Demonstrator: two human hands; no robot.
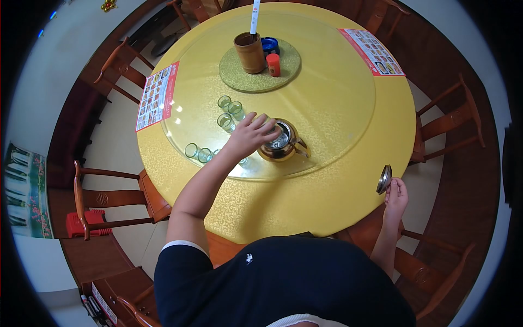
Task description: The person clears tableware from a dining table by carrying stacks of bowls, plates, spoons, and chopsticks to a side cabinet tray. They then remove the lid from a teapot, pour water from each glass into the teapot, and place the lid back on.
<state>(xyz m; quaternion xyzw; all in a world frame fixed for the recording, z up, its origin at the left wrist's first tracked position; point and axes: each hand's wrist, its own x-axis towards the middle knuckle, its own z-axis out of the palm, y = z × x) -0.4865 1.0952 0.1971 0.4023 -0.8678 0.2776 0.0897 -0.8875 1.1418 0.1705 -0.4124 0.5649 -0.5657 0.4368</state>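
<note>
My left hand (252, 134) reaches over the metal teapot (278, 154), its fingers round a glass (274, 132) tilted at the pot's open mouth; the hand partly hides this glass. In my right hand (396, 197), off the table's right edge, the round metal lid (385, 179) is pinched and held on its side. Left of the pot, greenish glasses (236, 109) stand grouped on the glass turntable (338, 131). More glasses (205, 155) are in a row near its front left edge, some partly covered by my left forearm.
A bamboo holder (250, 53), a red-capped container (273, 65) and a blue ashtray (269, 46) stand on the round raised centre (234, 76). Printed menus lie at the left (157, 97) and right (372, 53) of the yellow table (180, 182). Wooden chairs (117, 199) surround it.
</note>
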